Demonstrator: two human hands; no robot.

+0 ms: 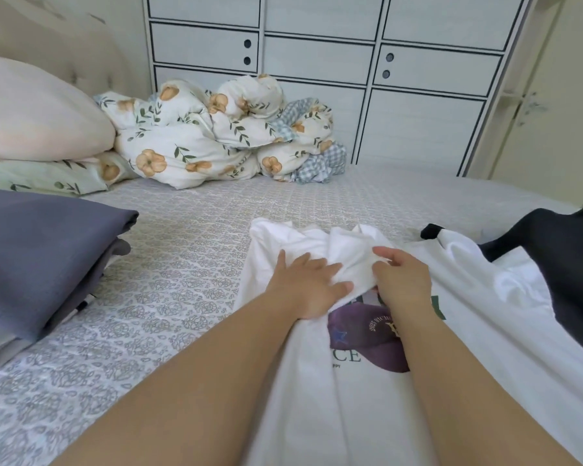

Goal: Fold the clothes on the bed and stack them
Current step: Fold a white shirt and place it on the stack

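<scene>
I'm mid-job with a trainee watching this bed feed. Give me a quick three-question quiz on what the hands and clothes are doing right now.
1. True or false: the left hand lies flat with straight fingers on the white T-shirt.
2. What does the right hand do to the shirt? A) pinches bunched cloth B) hovers above it C) holds a hanger
3. Fill in: the folded purple-grey clothes lie on the bed to the person's ____.

Key
1. True.
2. A: its fingers curl round a bunched fold near the print.
3. Left; a black garment lies at the right.
</scene>
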